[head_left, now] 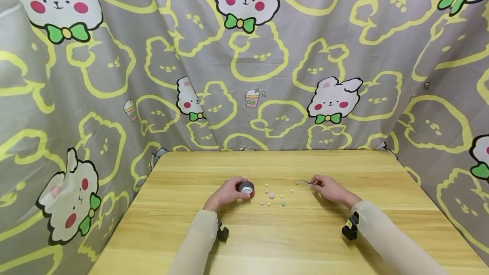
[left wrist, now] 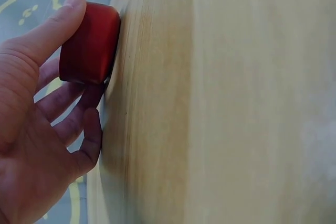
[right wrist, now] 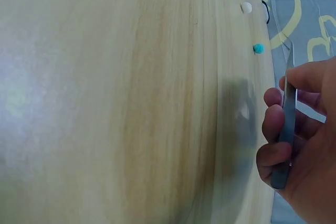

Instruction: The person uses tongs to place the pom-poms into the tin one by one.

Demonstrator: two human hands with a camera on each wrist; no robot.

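My left hand grips a small round red tin at the table, thumb on one side and fingers on the other. In the head view the tin's dark rim and silvery inside face me. Bent-tipped metal tweezers are held in my right hand, fingers curled round them. Their tip points left, close to a teal ball. Between the hands several small pastel balls lie scattered, among them a larger pink ball, a white ball and a second teal ball.
The wooden table stretches around both hands. A grey patterned curtain hangs behind its far edge and along both sides. Black wrist cameras are strapped beneath the sleeves.
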